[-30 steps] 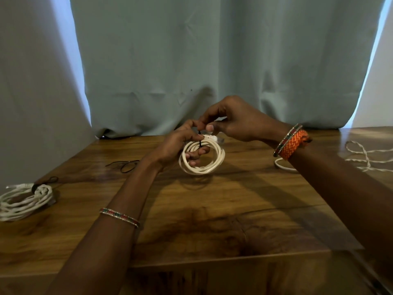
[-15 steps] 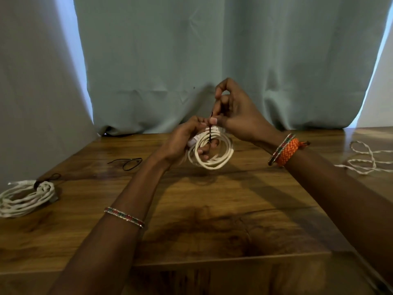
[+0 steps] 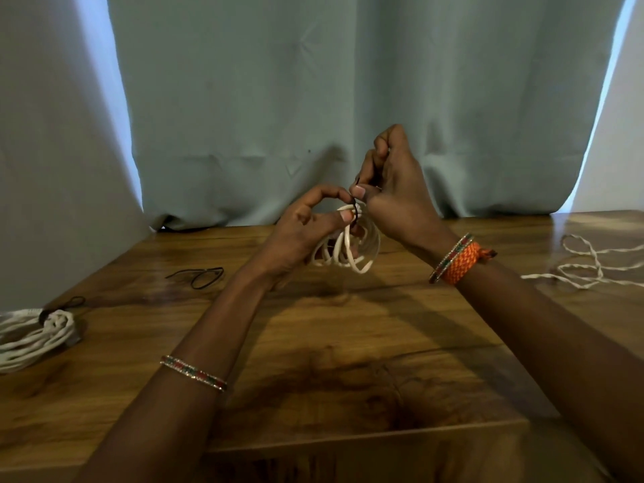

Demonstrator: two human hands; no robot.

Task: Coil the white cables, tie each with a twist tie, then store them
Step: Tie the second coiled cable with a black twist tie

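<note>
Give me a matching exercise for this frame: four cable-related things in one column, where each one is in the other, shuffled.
Things
1. coiled cable
2. tied bundle
3. loose cable
4. spare twist tie

Places
A. lying uncoiled at the table's right edge
B. held above the table in the left hand
C. on the table, left of the left wrist
D. at the table's left edge

Pairs: 1-B, 2-D, 3-A, 4-C
</note>
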